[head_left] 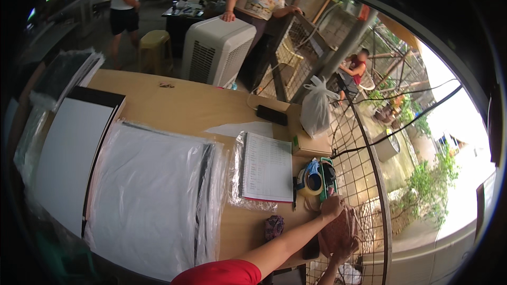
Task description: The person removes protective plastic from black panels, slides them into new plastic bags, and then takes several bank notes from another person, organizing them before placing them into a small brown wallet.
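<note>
A brown bag (337,230) with a textured surface is at the table's right edge, beside the wire mesh. My left hand (332,207) is closed at its upper edge; the red-sleeved left arm reaches across the table to it. Lower down, my right hand (343,250) grips the bag's near side, its fingers partly hidden. Just beyond my left hand are a roll of tape (310,180) and a green-edged holder (327,175). A spiral notebook (268,168) lies open left of them, with a pen (294,192) along its right side. A dark purple scrunched cloth item (274,227) rests near my left forearm.
Plastic-wrapped white sheets (150,195) and a white board (71,148) cover the table's left. A phone (272,115), a cardboard box (311,143) and a tied plastic bag (317,108) stand farther back. Beyond are an air cooler (219,47) with a person's hand on it, and other people.
</note>
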The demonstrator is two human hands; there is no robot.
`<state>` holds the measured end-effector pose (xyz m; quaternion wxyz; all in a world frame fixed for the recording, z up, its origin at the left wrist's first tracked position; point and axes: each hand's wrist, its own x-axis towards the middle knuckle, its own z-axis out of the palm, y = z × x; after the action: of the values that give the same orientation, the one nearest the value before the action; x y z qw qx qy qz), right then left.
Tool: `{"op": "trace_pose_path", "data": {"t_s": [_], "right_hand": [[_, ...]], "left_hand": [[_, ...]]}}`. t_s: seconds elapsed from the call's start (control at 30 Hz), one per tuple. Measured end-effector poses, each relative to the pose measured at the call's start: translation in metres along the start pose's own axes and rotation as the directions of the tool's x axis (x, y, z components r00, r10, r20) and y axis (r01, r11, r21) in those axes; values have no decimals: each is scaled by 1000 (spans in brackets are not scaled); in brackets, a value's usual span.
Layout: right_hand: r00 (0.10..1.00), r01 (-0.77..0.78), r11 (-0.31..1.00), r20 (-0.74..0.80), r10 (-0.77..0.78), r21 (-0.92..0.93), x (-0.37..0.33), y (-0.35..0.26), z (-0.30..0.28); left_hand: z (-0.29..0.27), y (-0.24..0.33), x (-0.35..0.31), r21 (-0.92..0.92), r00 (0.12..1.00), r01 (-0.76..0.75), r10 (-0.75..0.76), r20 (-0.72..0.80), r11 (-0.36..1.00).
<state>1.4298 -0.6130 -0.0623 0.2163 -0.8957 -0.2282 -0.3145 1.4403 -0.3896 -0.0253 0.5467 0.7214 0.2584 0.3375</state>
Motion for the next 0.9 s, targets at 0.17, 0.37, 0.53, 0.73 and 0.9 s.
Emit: {"op": "trace_pose_path", "data": {"t_s": [0.17, 0.37, 0.53, 0.73, 0.9], "right_hand": [[979, 202, 971, 1, -204, -127, 1, 22, 13], [1000, 21, 1000, 20, -21, 11, 0, 2, 6], [993, -117, 984, 50, 111, 131, 7, 1, 11], [965, 221, 970, -120, -232, -97, -5, -24, -26], [978, 156, 885, -194, -77, 438, -66, -216, -68]], "left_hand": [[11, -45, 33, 162, 973, 213, -224, 52, 964], [-1, -43, 25, 281, 975, -197, 159, 152, 939], [-70, 3, 24, 280, 972, -198, 152, 177, 939], [-230, 67, -45, 111, 959, -252, 264, -106, 961], [-464, 31, -192, 351, 860, -176, 318, -400, 919]]}}
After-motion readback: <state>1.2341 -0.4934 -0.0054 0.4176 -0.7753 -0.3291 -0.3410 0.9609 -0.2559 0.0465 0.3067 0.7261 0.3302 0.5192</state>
